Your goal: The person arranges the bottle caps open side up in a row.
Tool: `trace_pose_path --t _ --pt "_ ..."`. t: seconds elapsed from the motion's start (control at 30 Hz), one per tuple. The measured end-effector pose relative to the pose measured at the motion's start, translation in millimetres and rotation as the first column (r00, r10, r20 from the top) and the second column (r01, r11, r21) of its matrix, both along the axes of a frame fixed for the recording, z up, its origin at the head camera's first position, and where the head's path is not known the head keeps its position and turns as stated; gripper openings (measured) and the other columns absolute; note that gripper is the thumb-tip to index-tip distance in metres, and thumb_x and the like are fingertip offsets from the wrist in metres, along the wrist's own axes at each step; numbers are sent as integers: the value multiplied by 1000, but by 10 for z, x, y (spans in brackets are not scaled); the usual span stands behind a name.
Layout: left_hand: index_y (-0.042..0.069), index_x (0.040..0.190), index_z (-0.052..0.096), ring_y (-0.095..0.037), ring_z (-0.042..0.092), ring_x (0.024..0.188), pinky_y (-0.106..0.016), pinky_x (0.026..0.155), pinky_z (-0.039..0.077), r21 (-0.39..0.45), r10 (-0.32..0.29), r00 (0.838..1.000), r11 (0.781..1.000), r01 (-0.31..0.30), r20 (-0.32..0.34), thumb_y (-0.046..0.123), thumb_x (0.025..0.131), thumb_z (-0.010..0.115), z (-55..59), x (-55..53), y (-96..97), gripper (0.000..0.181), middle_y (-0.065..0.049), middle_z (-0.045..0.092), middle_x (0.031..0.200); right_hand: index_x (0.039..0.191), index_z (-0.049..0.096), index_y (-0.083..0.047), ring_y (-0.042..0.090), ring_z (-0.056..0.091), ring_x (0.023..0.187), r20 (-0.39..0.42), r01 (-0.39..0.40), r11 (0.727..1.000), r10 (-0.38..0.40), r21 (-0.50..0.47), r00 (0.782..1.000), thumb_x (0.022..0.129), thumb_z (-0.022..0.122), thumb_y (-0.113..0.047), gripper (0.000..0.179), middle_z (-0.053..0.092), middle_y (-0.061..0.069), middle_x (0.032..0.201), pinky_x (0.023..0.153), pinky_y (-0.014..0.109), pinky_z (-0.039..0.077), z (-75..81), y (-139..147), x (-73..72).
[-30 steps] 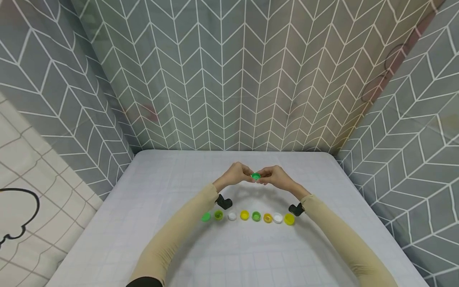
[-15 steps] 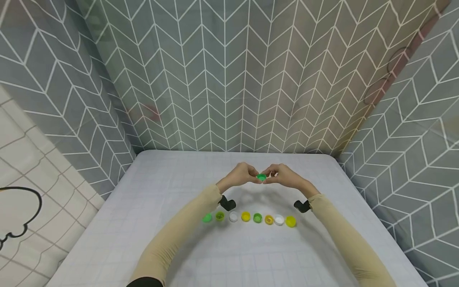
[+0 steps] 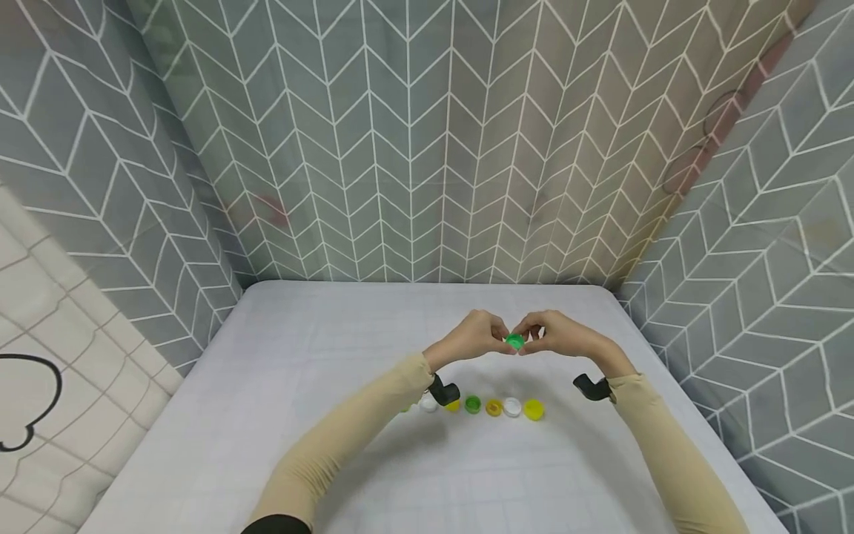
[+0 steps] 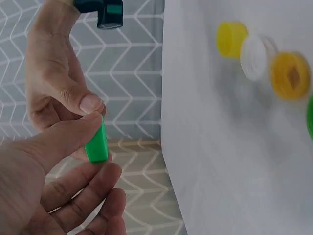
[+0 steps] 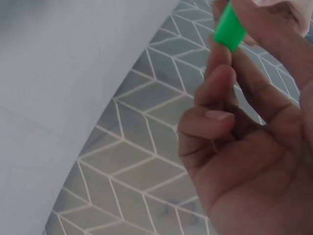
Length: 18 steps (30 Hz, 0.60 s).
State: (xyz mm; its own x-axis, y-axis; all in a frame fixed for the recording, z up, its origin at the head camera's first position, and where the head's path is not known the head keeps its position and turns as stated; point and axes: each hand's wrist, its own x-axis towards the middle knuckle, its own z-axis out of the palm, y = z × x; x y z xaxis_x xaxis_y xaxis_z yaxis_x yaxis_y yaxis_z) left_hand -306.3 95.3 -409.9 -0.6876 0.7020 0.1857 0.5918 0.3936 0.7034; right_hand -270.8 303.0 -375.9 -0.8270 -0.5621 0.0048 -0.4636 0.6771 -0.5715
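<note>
A small green bottle cap (image 3: 515, 341) is held up above the far part of the table, between both hands. My left hand (image 3: 475, 335) pinches it from the left between thumb and fingers. From the other side, my right hand (image 3: 557, 334) pinches the same cap. In the left wrist view the cap (image 4: 98, 144) appears edge-on, with thumbs and fingertips around it. The right wrist view has the cap (image 5: 230, 29) at the top, gripped by thumb and index finger, the other fingers bent.
Below the hands a row of caps lies on the white-covered table (image 3: 307, 334): white (image 3: 428, 403), green (image 3: 473, 404), amber (image 3: 494, 407), another white (image 3: 511, 406) and yellow (image 3: 534, 409). My left sleeve (image 3: 360, 408) hides the row's left end. Patterned grey curtains (image 3: 414, 148) enclose the table.
Both hands have moved to the right with the green cap and, lately, slightly nearer. The left forearm now covers caps at the row's left end that showed before.
</note>
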Motion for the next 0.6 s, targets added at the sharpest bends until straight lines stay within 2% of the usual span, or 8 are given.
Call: trace_pose_path --t 0.3,0.6 --pt "12 79 68 -5 55 64 -17 54 46 -26 -9 999 1000 7 -50 32 71 77 -2 246 319 23 10 61 69 100 65 -15 18 50 74 33 -11 997 8 77 999 78 71 -18 23 62 -1 86 61 24 43 105 200 273" --pt "13 80 67 1 53 60 -12 53 43 -55 -15 991 998 8 -130 32 72 76 -197 457 592 22 12 61 69 93 60 -10 15 49 73 132 4 987 -25 163 991 76 73 -12 22 56 2 80 60 25 44 39 363 435"
